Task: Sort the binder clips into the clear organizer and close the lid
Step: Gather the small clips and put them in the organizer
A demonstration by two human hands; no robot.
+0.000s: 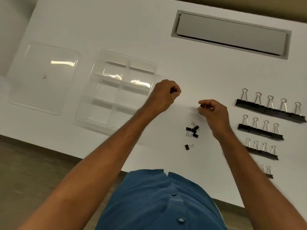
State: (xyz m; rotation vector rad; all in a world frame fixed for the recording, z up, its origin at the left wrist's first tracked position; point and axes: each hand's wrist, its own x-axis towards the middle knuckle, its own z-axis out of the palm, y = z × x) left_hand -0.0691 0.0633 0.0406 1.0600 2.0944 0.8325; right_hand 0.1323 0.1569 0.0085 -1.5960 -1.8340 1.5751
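Note:
The clear organizer (93,103) with several empty compartments lies open on the white table, its clear lid (33,90) flat to the left of it. My left hand (163,95) is curled just right of the organizer, with a small clip wire showing at its fingertips. My right hand (213,113) pinches a small black binder clip (201,107) above the table. Below it lies a pile of small binder clips (192,130) and one single small clip (188,146). Rows of larger binder clips (269,107) stand at the right.
A grey recessed cable hatch (230,33) sits in the table at the back right. More clip rows (260,129) step down in size toward the table's near edge (66,154). My blue shirt fills the bottom middle.

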